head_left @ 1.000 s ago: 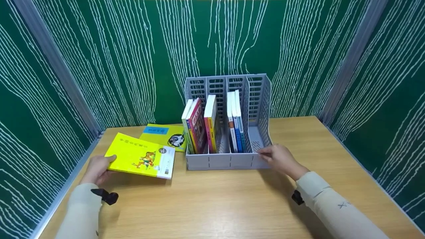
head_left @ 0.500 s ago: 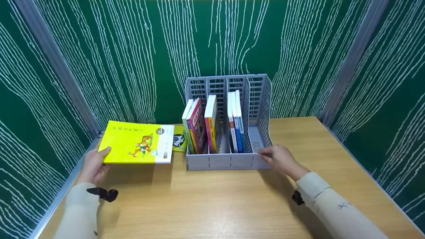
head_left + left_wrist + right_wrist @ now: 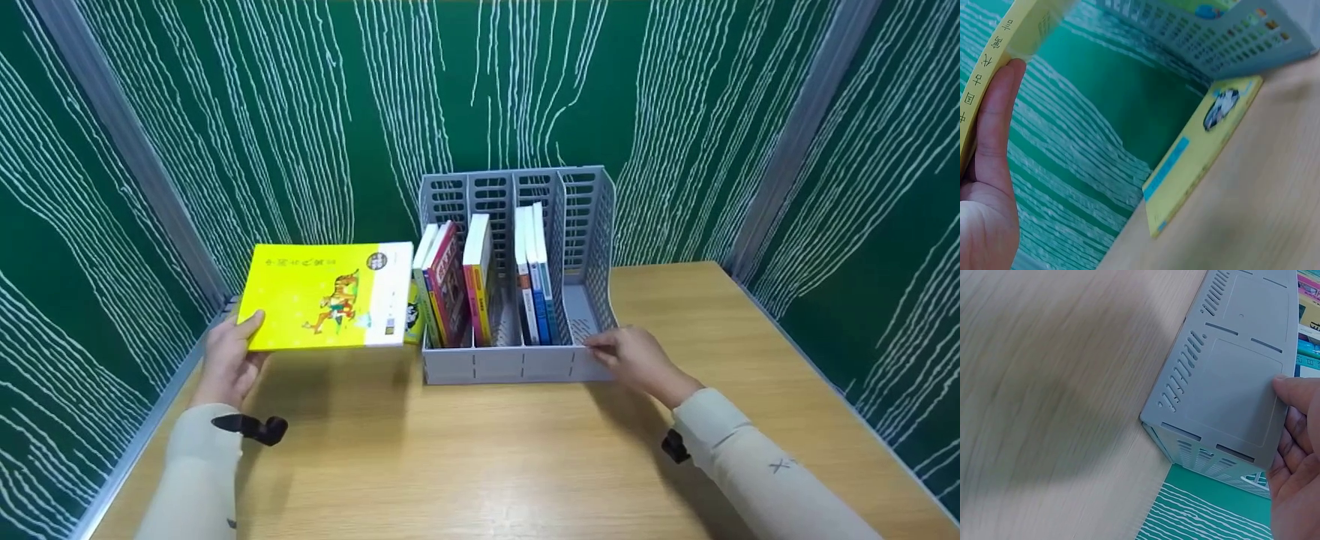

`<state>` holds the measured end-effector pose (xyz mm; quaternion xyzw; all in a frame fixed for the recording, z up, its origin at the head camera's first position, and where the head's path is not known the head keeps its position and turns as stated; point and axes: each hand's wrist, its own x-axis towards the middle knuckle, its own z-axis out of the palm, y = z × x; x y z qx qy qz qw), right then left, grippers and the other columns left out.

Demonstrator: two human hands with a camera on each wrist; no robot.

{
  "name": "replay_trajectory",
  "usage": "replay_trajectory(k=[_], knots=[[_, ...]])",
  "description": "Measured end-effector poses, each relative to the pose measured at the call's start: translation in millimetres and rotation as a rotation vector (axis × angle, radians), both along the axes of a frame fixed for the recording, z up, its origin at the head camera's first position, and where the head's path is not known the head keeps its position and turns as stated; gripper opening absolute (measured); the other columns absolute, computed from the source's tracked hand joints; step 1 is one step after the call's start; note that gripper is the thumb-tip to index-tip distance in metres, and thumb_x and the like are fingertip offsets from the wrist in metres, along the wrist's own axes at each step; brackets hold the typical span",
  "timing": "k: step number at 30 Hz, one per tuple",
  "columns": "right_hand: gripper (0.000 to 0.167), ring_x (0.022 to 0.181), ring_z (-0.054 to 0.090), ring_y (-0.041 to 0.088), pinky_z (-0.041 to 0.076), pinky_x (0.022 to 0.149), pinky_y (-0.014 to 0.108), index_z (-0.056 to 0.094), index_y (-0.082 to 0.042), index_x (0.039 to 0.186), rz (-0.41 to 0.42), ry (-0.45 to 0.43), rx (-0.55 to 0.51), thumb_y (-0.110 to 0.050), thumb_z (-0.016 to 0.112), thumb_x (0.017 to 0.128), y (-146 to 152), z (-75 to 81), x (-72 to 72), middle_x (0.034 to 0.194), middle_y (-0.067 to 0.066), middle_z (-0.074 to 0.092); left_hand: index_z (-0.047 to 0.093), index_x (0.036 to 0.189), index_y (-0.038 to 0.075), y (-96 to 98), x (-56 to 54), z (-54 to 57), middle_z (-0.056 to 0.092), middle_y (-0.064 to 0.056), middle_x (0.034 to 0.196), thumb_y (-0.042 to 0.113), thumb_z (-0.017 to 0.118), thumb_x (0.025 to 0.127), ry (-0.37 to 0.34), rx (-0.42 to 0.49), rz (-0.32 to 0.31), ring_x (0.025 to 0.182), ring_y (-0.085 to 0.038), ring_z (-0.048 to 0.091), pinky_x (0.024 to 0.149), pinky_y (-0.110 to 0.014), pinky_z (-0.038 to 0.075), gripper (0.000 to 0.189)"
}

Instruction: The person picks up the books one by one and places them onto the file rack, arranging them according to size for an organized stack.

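Observation:
My left hand (image 3: pixel 234 356) pinches a yellow book (image 3: pixel 311 289) by its left edge, thumb on the cover and fingers beneath. The book is held above the table, its cover showing an animal picture and a white strip on the right. In the left wrist view its spine (image 3: pixel 982 70) faces the camera. My right hand (image 3: pixel 634 360) grips the front rim of a grey file rack (image 3: pixel 499 365) at its right end, thumb on the front panel in the right wrist view. Behind the held book lies a second yellow book (image 3: pixel 1202 152) with a dog picture, mostly hidden in the head view.
Upright books stand in the rack's three left compartments: a red-covered book (image 3: pixel 448 289) with others, a pink-and-yellow-spined book (image 3: pixel 477 281), and several white and blue ones (image 3: pixel 534 277). The rightmost compartment (image 3: pixel 581 300) shows its bare floor. Green patterned walls (image 3: pixel 480 90) surround the wooden table (image 3: pixel 480 457).
My left hand has raised the yellow book, levelled its tilt and then carried it rightward toward the rack, covering most of the dog book. The right hand stays at the rack's rim.

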<state>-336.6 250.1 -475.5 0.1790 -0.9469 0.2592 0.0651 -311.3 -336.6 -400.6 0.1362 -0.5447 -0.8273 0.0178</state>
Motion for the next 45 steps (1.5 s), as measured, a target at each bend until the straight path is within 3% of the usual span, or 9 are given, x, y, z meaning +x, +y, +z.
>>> replay_trajectory(k=[6,11,15,19,23,26,32,39,45], knots=[[0.024,0.113,0.075,0.042,0.058,0.104,0.063,0.080,0.000,0.124,-0.008,-0.029,0.011,-0.006,0.069,0.104,-0.9,4.4,2.0,0.123,0.022,0.079,0.028,0.173,0.022,23.0,-2.1,6.4,0.042,0.000,0.173,0.037,0.069,0.105,0.052,0.000,-0.015,0.124,-0.010,0.070,0.104,-0.024,0.058,0.080],[0.038,0.133,0.066,0.047,0.051,0.114,0.064,0.070,0.001,0.141,-0.036,-0.061,-0.031,-0.015,0.070,0.106,-4.6,14.3,7.3,0.143,0.025,0.070,0.031,0.172,0.019,44.0,-4.1,11.1,0.046,-0.002,0.169,0.036,0.065,0.108,0.087,-0.031,-0.041,0.129,-0.012,0.067,0.106,-0.025,0.057,0.075],[0.047,0.144,0.057,0.048,0.045,0.120,0.065,0.063,0.001,0.148,-0.032,0.037,-0.102,-0.018,0.071,0.106,-9.0,30.7,13.5,0.153,0.025,0.062,0.034,0.171,0.015,61.0,-5.7,14.6,0.050,-0.003,0.164,0.034,0.062,0.110,0.113,-0.058,-0.052,0.129,-0.014,0.067,0.107,-0.025,0.057,0.069],[0.050,0.144,0.057,0.048,0.044,0.121,0.065,0.060,0.004,0.149,0.011,0.222,-0.197,-0.015,0.074,0.104,-17.5,50.2,21.1,0.153,0.027,0.062,0.038,0.168,0.013,78.8,-6.9,18.4,0.058,-0.001,0.154,0.032,0.061,0.111,0.146,-0.049,-0.041,0.124,-0.013,0.071,0.106,-0.026,0.058,0.064],[0.055,0.143,0.058,0.048,0.046,0.120,0.064,0.061,0.006,0.147,0.056,0.409,-0.235,-0.010,0.081,0.098,-25.8,66.5,29.2,0.151,0.028,0.062,0.040,0.163,0.002,97.6,-9.7,19.7,0.071,0.001,0.129,0.023,0.058,0.113,0.222,-0.037,-0.034,0.107,-0.012,0.076,0.097,-0.030,0.064,0.057],[0.060,0.144,0.059,0.046,0.047,0.119,0.062,0.061,0.005,0.148,0.087,0.483,-0.234,-0.011,0.085,0.095,-32.3,76.1,35.7,0.152,0.026,0.062,0.042,0.159,-0.006,111.2,-10.8,18.8,0.073,0.000,0.116,0.016,0.053,0.115,0.276,-0.049,-0.038,0.099,-0.012,0.077,0.091,-0.033,0.066,0.051],[0.066,0.145,0.058,0.042,0.049,0.118,0.058,0.060,0.002,0.150,0.157,0.540,-0.199,-0.013,0.088,0.092,-49.0,89.7,52.0,0.157,0.021,0.060,0.045,0.158,-0.002,138.3,-6.7,18.3,0.070,-0.007,0.130,0.017,0.052,0.115,0.298,-0.069,-0.054,0.103,-0.014,0.078,0.093,-0.034,0.066,0.047],[0.070,0.145,0.059,0.040,0.052,0.117,0.051,0.060,0.005,0.148,0.229,0.651,-0.074,-0.015,0.092,0.089,-70.0,99.7,67.5,0.157,0.023,0.059,0.046,0.158,-0.002,175.8,-1.3,22.7,0.063,-0.019,0.146,0.014,0.052,0.115,0.342,-0.059,-0.052,0.109,-0.017,0.075,0.096,-0.035,0.065,0.046],[0.070,0.148,0.058,0.034,0.053,0.116,0.044,0.060,0.000,0.150,0.244,0.678,0.013,-0.020,0.092,0.090,-83.8,102.3,76.7,0.159,0.018,0.058,0.047,0.159,0.003,203.5,4.4,23.2,0.064,-0.015,0.151,0.018,0.054,0.115,0.331,-0.092,-0.074,0.123,-0.027,0.071,0.102,-0.035,0.062,0.047]])
